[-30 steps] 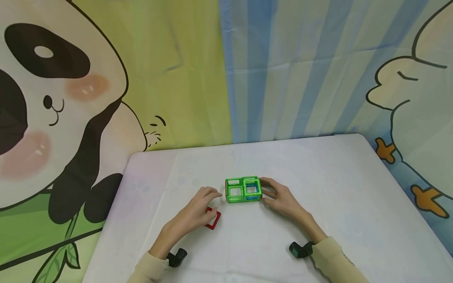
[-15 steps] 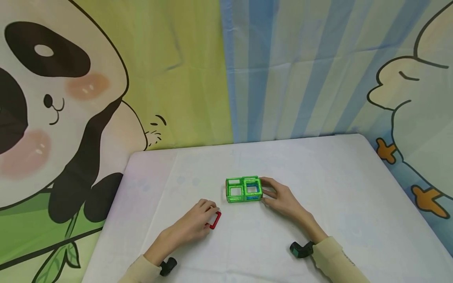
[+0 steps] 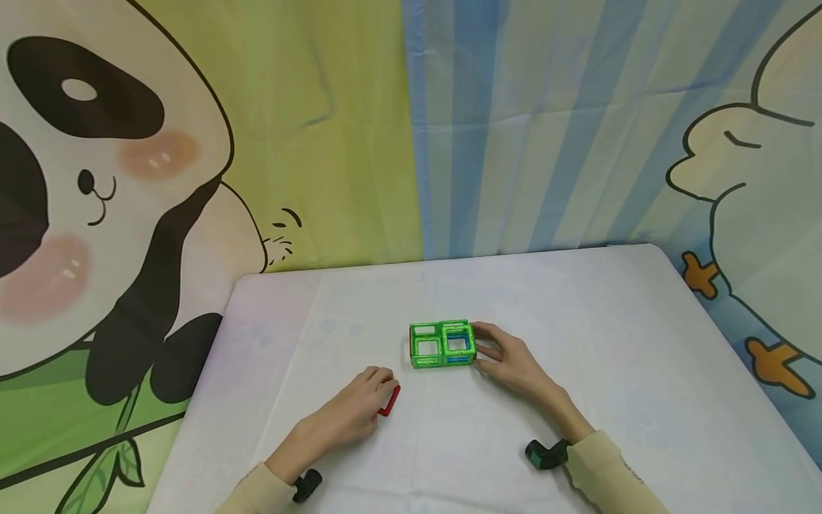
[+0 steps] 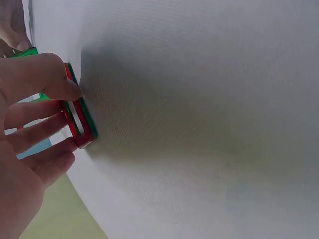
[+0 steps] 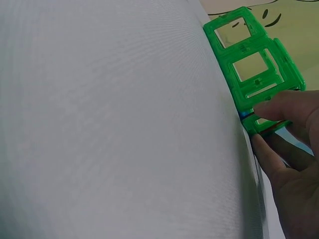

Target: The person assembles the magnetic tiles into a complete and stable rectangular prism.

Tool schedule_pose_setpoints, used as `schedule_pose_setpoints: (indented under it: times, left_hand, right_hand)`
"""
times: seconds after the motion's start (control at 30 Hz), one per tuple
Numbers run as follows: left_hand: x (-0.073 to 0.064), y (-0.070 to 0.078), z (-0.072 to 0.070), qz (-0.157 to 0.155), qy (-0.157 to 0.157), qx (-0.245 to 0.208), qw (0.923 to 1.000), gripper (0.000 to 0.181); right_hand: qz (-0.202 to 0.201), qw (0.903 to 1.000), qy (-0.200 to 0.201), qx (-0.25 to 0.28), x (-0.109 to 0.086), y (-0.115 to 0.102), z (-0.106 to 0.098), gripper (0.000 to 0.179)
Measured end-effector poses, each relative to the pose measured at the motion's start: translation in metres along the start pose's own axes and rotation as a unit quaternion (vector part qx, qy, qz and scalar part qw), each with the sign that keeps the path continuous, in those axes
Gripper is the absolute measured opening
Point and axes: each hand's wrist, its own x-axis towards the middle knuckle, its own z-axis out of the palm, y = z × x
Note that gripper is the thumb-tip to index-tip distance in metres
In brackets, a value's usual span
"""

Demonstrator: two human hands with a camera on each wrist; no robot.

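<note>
In the head view, a red square magnetic tile (image 3: pixel 390 401) is pinched by my left hand (image 3: pixel 356 408), partly hidden by the fingers. Seen from the left wrist, the red tile (image 4: pixel 87 135) stands tilted on its edge, a green rim along its far side, thumb on one face and fingertips on the other. Up and right of it sits a block of green magnetic tiles (image 3: pixel 442 345), two open cubes side by side with some blue and red edges. My right hand (image 3: pixel 514 360) holds its right end; the right wrist view shows thumb and fingers around the green block (image 5: pixel 244 48).
A white cloth covers the table (image 3: pixel 578 307). Behind it hangs a printed curtain (image 3: pixel 347 143) with a panda and blue stripes. Black wrist cameras sit at the left wrist (image 3: pixel 308 485) and right wrist (image 3: pixel 544 454).
My left hand has drawn back toward the lower left from beside the green block and taken the red tile between thumb and fingers. The right hand and the block have stayed put.
</note>
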Motion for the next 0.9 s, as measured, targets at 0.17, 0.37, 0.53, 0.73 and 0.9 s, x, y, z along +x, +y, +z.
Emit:
schedule_pose_setpoints:
  times: [0.17,0.37,0.53,0.73,0.9]
  left_hand:
    - [0.000,0.000,0.000,-0.009,0.006,-0.013,0.9999,0.048]
    - [0.002,0.000,0.001,-0.030,0.001,-0.018,0.9994,0.045]
    - [0.003,0.000,0.002,-0.038,-0.001,-0.022,0.9990,0.044]
    - [0.002,0.000,-0.003,-0.060,0.002,-0.058,0.9965,0.048]
    - [0.005,-0.002,-0.011,-0.079,0.004,-0.092,0.9926,0.052]
  right_hand:
    - [-0.001,1.0000,-0.001,0.001,0.000,-0.001,0.000,0.071]
    - [0.000,1.0000,-0.001,-0.003,0.000,-0.003,-0.001,0.071]
    - [0.003,1.0000,-0.003,-0.001,0.000,-0.003,-0.001,0.071]
    - [0.002,1.0000,-0.005,-0.003,0.000,-0.003,-0.001,0.072]
    - [-0.007,1.0000,-0.005,0.001,0.000,-0.002,-0.001,0.071]
